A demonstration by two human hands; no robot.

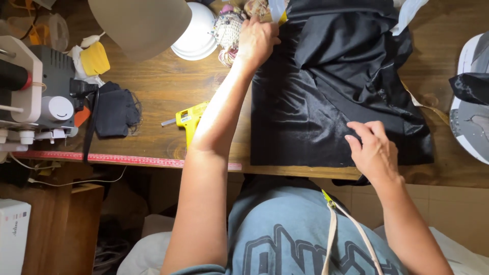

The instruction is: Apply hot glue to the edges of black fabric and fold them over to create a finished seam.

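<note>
A piece of shiny black fabric (pixel 326 97) lies folded on the wooden table (pixel 163 86). My left hand (pixel 257 40) reaches far forward and rests at the fabric's upper left corner, fingers curled on its edge, beside a small knitted bundle (pixel 227 30). My right hand (pixel 374 150) presses on the fabric near its lower right corner, fingertips pinching a fold. A measuring tape (pixel 331 229) hangs down over my grey shirt.
A yellow glue gun (pixel 187 122) lies left of my forearm. A sewing machine (pixel 38 97) stands at the far left, with a dark cloth scrap (pixel 116 114) beside it. White bowls (pixel 197 35) and a lampshade (pixel 140 23) sit at the back. A red ruler (pixel 102 159) runs along the table's front edge.
</note>
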